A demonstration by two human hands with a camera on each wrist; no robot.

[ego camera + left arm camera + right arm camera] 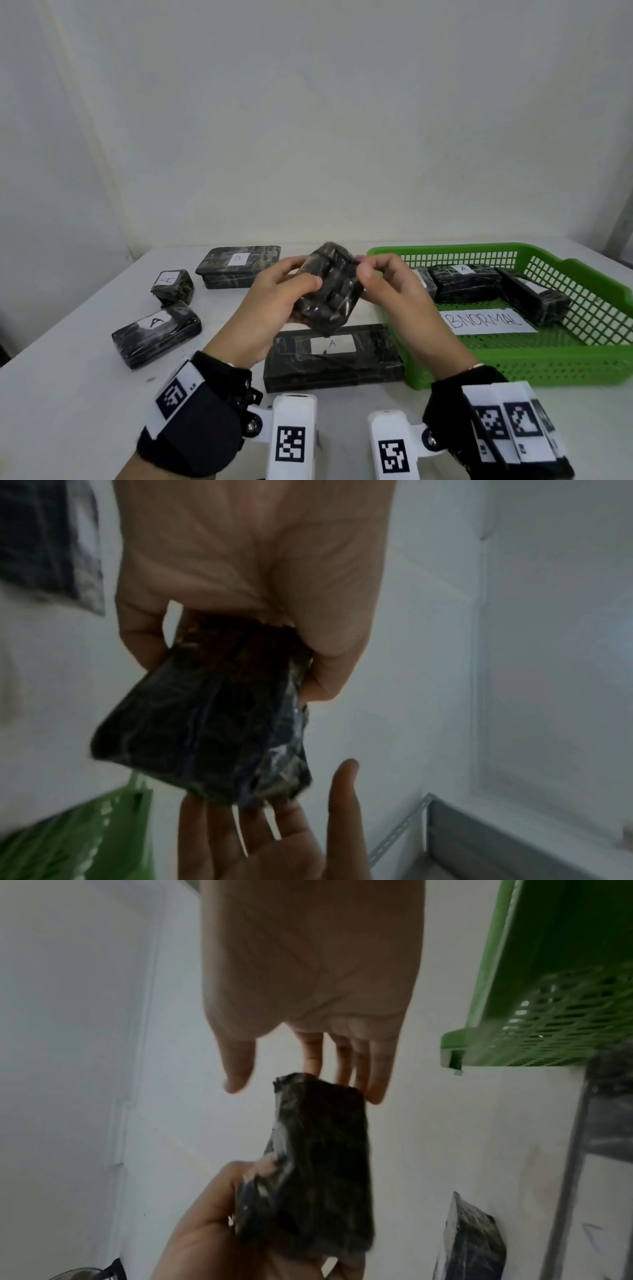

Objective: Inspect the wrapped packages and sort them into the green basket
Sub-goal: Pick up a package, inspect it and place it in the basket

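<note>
**Desk:** What is in hand at the bench?

**Photographer:** A person holds one dark wrapped package (327, 289) in the air above the middle of the bench (85, 377), tilted on a corner. The left hand (274, 301) grips it, thumb curled over the near face and fingers behind. The right hand (387, 291) has straight fingers laid against the package's far end, the thumb clear of it in the right wrist view.

**Desk:** Which step is that?

**Photographer:** By my reading, inspection: the package is being turned and no label shows on the faces toward the head camera.

**Desk:** And the rest?

**Photographer:** The green basket (582, 363) sits at the right edge of the bench, a paper reading "ABNORMAL" (486, 322) on its floor and three wrapped packages along its far side. Four more lie on the bench: a long one marked A (332, 356) touching the basket's near left wall, a block marked A (156, 334) and a small cube marked A (173, 286) toward the left edge, and a flat one marked B (239, 265) near the far edge.

**Desk:** Next move?

**Photographer:** Likely one more turn to find the label or a flaw; then, if it belongs there, a carry right over the rim to a bare patch of basket floor.
</note>
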